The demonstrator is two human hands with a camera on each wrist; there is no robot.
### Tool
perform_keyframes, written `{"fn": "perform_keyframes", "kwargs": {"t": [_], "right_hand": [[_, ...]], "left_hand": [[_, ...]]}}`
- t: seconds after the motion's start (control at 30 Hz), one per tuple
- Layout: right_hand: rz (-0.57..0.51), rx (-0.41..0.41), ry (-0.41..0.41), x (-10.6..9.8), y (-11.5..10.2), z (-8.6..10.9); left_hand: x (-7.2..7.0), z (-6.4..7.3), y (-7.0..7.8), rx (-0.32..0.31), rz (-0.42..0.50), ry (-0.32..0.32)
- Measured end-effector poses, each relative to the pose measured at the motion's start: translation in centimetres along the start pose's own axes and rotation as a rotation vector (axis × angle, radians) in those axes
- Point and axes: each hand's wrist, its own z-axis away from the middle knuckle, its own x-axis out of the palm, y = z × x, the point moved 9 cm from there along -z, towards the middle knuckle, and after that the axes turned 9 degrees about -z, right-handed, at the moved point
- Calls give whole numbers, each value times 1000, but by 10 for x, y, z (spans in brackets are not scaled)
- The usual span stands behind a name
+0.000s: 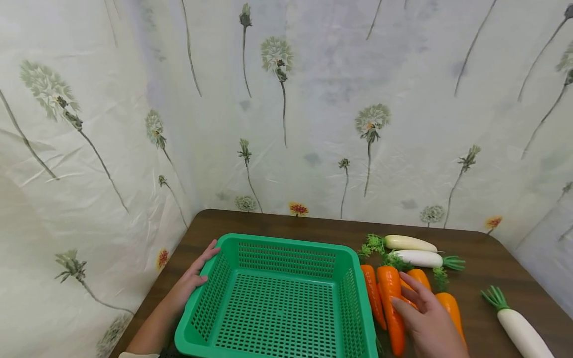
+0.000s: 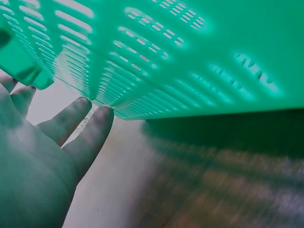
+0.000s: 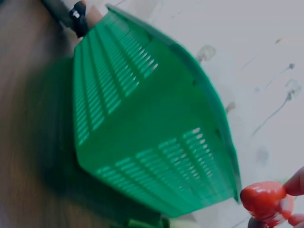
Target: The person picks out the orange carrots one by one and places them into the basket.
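Observation:
A green plastic basket (image 1: 286,240) with slotted walls stands on the table, nothing inside it. My left hand (image 1: 190,283) rests against its left side, fingertips at the rim; in the left wrist view, straight fingers (image 2: 92,135) reach to the slotted outer wall. To the right of the basket, my right hand (image 1: 429,318) pinches an orange carrot (image 1: 390,286) between thumb and fingers. The right wrist view catches the carrot's glossy end (image 3: 266,202) at the lower right, beside the basket's rim. Another carrot (image 1: 373,296) lies between it and the basket, with more carrots (image 1: 451,308) under and beyond this hand.
Two white radishes (image 1: 409,242) lie behind the carrots, among green leafy tops. Off to the right is one more white radish (image 1: 521,330) with green stems. The brown table (image 1: 322,226) backs onto a flower-printed curtain (image 1: 313,124).

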Motion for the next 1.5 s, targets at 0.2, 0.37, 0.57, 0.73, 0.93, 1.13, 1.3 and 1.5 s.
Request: {"fn": "perform_keyframes", "kwargs": {"t": [0.2, 0.37, 0.57, 0.73, 0.93, 1.13, 1.3, 1.5], "right_hand": [[-98, 1, 0, 15, -9, 4], [-94, 22, 11, 20, -13, 6], [-145, 32, -10, 29, -15, 7], [-185, 17, -15, 38, -18, 7], [-178, -1, -4, 48, -21, 9], [-164, -6, -12, 55, -30, 10], [-216, -27, -26, 62, -39, 8], [-209, -73, -42, 70, -54, 8]], "left_hand": [[-2, 2, 3, 22, -9, 2], [0, 3, 4, 15, -33, -11], [0, 2, 3, -13, -36, -2], [1, 1, 2, -3, -24, -15], [-1, -3, 2, 40, 1, -12], [-2, -3, -1, 39, -8, -7], [-2, -2, -1, 23, -5, -7], [-1, 0, -2, -23, 5, -4]]}}
